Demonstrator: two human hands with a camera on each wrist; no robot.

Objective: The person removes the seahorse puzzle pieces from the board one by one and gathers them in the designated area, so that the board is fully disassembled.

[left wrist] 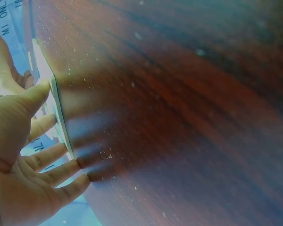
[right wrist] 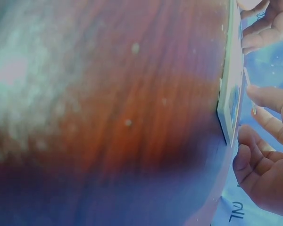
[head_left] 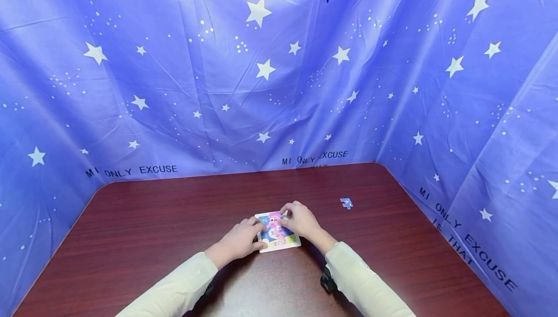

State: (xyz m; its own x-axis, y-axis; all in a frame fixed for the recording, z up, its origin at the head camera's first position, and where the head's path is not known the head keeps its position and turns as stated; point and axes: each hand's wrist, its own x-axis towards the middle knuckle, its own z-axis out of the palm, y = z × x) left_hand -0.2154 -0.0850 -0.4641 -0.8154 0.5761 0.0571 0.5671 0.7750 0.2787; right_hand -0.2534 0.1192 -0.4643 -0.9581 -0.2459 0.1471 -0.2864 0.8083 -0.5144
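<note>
A small square jigsaw puzzle [head_left: 279, 248] with a white border and a pink figure on blue lies flat on the table. My left hand [head_left: 240, 239] rests at its left side, and in the left wrist view the thumb and fairly straight fingers touch the puzzle's edge [left wrist: 61, 115]. Above the puzzle's upper right part is my right hand [head_left: 302, 221]. In the right wrist view it pinches a thin puzzle piece [right wrist: 247, 78], seen edge-on, between thumb and index finger; the other fingers are curled. The piece's picture cannot be made out.
One loose blue puzzle piece [head_left: 346, 203] lies on the dark red wooden table [head_left: 152, 230], to the right of and beyond the puzzle. A blue cloth [head_left: 218, 80] with white stars hangs behind the table and along its sides.
</note>
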